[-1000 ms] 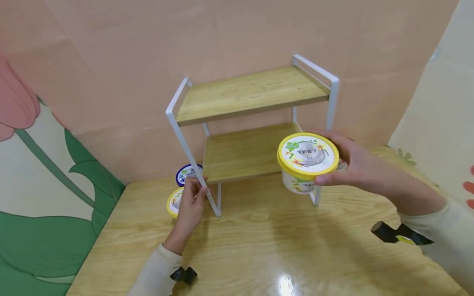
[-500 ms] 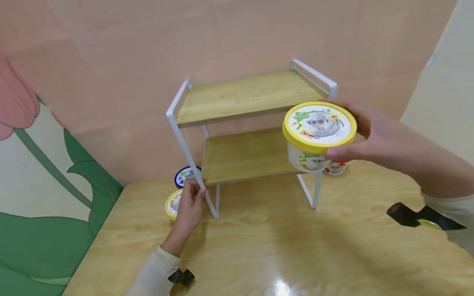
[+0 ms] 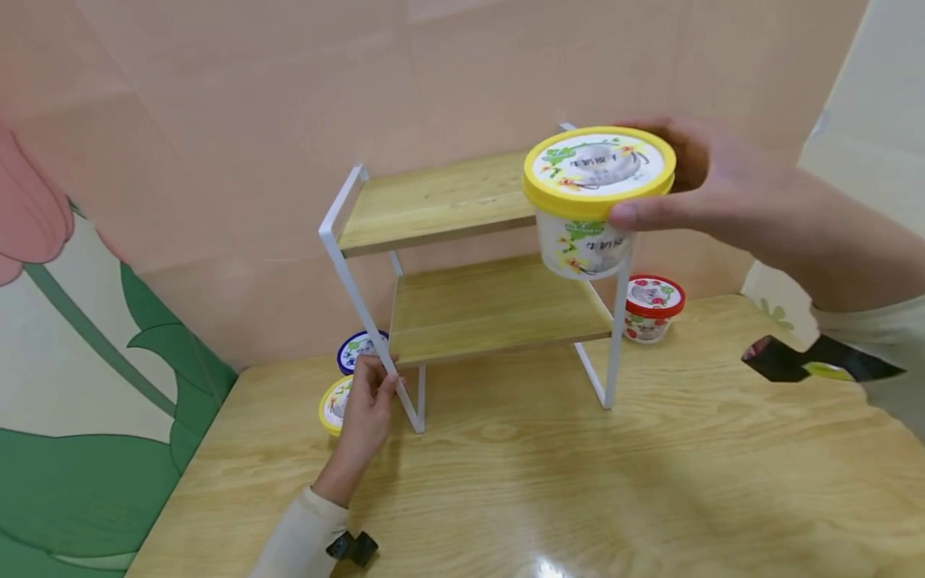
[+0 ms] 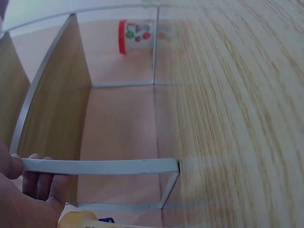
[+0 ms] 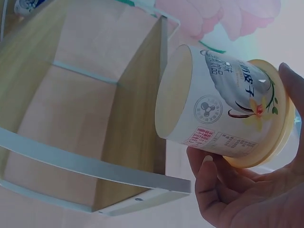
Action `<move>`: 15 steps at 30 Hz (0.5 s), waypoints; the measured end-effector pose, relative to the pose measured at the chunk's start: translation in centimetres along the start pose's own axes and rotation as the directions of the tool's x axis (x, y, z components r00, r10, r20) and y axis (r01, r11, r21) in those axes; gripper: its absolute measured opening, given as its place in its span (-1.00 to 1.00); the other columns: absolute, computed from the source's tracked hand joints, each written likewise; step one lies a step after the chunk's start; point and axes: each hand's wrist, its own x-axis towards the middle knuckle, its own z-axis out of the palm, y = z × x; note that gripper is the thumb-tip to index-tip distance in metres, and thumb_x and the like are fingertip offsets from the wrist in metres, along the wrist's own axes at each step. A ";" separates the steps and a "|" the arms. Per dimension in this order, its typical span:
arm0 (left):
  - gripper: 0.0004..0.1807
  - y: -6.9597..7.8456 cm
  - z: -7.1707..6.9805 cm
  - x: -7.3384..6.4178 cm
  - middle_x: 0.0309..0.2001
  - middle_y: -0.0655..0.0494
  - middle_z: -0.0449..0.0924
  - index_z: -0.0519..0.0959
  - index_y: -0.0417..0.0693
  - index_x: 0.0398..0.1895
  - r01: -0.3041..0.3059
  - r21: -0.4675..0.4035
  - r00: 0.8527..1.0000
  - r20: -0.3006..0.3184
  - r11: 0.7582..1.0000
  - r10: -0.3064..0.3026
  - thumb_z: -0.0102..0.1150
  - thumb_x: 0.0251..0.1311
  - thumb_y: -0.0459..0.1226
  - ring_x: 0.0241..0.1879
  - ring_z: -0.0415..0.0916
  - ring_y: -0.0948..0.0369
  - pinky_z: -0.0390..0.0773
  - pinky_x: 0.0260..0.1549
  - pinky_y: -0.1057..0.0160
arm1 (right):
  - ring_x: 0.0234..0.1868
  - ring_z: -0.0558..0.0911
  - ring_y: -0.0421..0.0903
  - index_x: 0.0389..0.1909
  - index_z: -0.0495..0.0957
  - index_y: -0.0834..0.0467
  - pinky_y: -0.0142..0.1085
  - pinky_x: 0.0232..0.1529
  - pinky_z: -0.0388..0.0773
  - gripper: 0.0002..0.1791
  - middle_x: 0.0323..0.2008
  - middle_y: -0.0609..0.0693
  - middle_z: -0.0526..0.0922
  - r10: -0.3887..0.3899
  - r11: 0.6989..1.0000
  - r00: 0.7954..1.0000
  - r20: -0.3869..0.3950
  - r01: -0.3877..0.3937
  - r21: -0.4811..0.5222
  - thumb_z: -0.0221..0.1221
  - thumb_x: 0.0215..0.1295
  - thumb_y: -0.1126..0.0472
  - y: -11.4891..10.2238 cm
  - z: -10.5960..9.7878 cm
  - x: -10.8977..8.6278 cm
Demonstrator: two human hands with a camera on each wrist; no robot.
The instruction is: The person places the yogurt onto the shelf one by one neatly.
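Note:
My right hand (image 3: 744, 189) grips a white paper tub with a yellow lid (image 3: 585, 241), the thumb on its near side. Held upright, the tub covers the right end of the rack's upper board in the head view. In the right wrist view, the same tub (image 5: 223, 104) shows its bare base beside the rack's top. The rack (image 3: 433, 205) has two wooden boards on white metal frames. Low on its left front, my left hand (image 3: 367, 413) holds the white leg (image 4: 104, 166) between thumb and fingers. Both boards show nothing standing on their visible parts.
Behind my left hand stand a yellow-lidded tub (image 3: 334, 405) and a blue-lidded tub (image 3: 354, 350), both partly hidden. A red-lidded tub (image 3: 654, 299) stands right of the rack on the wooden table (image 3: 506, 482). A pink-draped wall (image 3: 253, 201) rises behind.
My right hand has lifted the yellow-lidded tub from the lower board's height to the upper board's. The red-lidded tub has come into fuller view. My left hand keeps its hold on the leg.

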 end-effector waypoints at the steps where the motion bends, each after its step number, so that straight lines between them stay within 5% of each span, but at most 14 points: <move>1: -0.92 0.0 0.0 0.0 0.17 -0.40 0.41 0.20 -0.41 -0.12 0.001 -0.005 1.000 0.002 1.000 -0.001 -0.17 0.44 -0.53 -0.21 0.54 0.47 0.58 -0.12 0.47 | 0.17 0.56 -0.04 0.48 0.14 -0.08 -0.49 0.02 0.60 -0.19 0.27 0.03 0.49 -0.013 1.000 1.000 -0.002 0.013 0.004 0.28 0.28 0.31 -0.1 -0.1 0.2; 7: -0.94 -0.1 0.5 0.3 0.17 -0.40 0.42 0.20 -0.36 -0.14 0.004 -0.029 1.000 0.013 1.000 -0.004 -0.18 0.44 -0.55 -0.22 0.55 0.45 0.61 -0.11 0.47 | 0.13 0.57 -0.06 0.45 0.21 -0.04 -0.45 0.05 0.52 -0.27 0.23 0.07 0.54 -0.079 0.996 0.996 -0.037 0.080 0.031 0.20 0.30 0.39 -0.3 -1.0 0.7; 15: -0.88 0.3 0.7 0.5 0.16 -0.37 0.43 0.21 -0.42 -0.05 -0.005 -0.005 1.000 0.020 1.000 0.005 -0.15 0.43 -0.54 -0.22 0.54 0.47 0.59 -0.13 0.47 | 0.14 0.55 -0.06 0.43 0.26 -0.06 -0.47 0.07 0.46 -0.31 0.22 0.04 0.56 -0.066 0.997 0.995 -0.076 0.068 0.028 0.22 0.31 0.30 -0.8 -1.5 1.4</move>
